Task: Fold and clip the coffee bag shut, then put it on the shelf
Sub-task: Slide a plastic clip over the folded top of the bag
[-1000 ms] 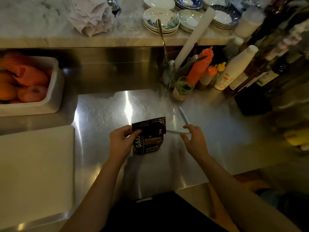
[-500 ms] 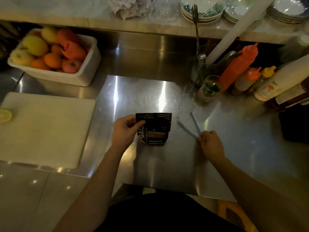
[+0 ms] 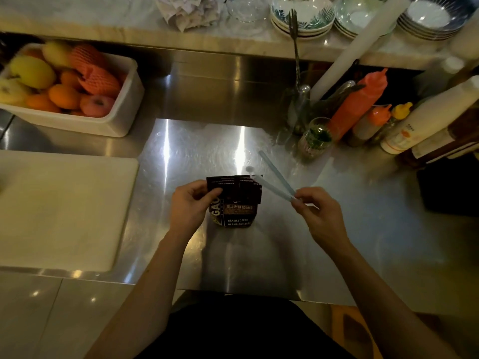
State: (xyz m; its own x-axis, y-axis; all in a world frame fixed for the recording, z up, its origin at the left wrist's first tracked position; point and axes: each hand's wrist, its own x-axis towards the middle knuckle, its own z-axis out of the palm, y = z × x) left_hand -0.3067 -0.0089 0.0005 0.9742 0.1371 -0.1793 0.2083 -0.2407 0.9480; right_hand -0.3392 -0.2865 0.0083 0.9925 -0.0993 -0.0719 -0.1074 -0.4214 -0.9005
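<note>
A small dark coffee bag [image 3: 237, 203] with white lettering stands on the steel counter [image 3: 259, 255], its top folded down. My left hand [image 3: 190, 204] pinches the folded top at its left corner. My right hand [image 3: 317, 213] holds a long pale blue sealing clip [image 3: 274, 183] by its hinged end. The clip's two arms are spread in a V. One arm's tip lies over the bag's upper right corner. The other arm points away toward the back.
A white cutting board [image 3: 59, 208] lies at the left. A white tub of fruit [image 3: 70, 86] stands at the back left. A glass [image 3: 315, 138], squeeze bottles [image 3: 359, 102] and other bottles crowd the back right. A marble ledge [image 3: 233, 37] above carries stacked bowls.
My right hand lifted the clip off the counter and swung it left, so one arm now reaches the bag's top right corner. The left hand kept its hold on the fold.
</note>
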